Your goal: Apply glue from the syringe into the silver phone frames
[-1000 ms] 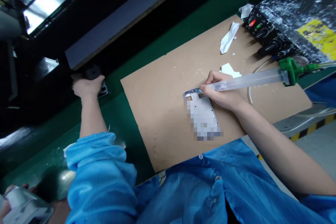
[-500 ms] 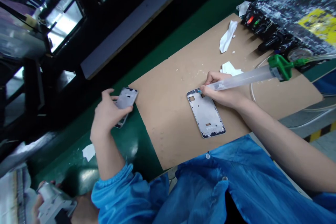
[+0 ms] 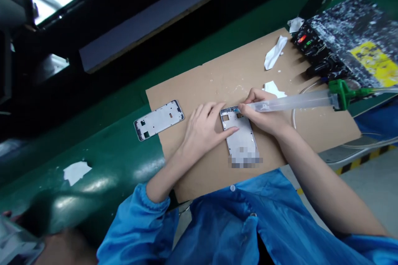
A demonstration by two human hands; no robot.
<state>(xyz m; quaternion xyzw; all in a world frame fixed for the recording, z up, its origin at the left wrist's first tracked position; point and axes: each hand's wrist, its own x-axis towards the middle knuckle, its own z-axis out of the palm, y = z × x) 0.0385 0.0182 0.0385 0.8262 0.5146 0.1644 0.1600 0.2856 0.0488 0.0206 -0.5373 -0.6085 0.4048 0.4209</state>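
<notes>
A phone frame (image 3: pixel 241 134), silvery with a dark top end, lies flat on the cardboard in front of me. My left hand (image 3: pixel 205 126) is at its left side, fingers stretched out and thumb apart over the frame's face. Pinched in my right hand (image 3: pixel 264 112) is a translucent dispensing syringe (image 3: pixel 295 101) with a green cap and a hose. Its tip is at the top edge of that frame; the exact contact is too small to make out. Another phone frame (image 3: pixel 160 120) rests to the left, across the cardboard's edge and the green mat.
Brown cardboard (image 3: pixel 186 178) covers part of the green mat (image 3: pixel 124 128). A stained black control box (image 3: pixel 348 37) stands at the right. White paper scraps (image 3: pixel 275 52) lie about. A grey shelf (image 3: pixel 161 12) runs behind. Another person's hand (image 3: pixel 64 248) shows at lower left.
My left hand has let go of the left phone frame, which now lies flat, and has moved right to the frame in front of me. My right hand keeps the syringe tip at the top edge.
</notes>
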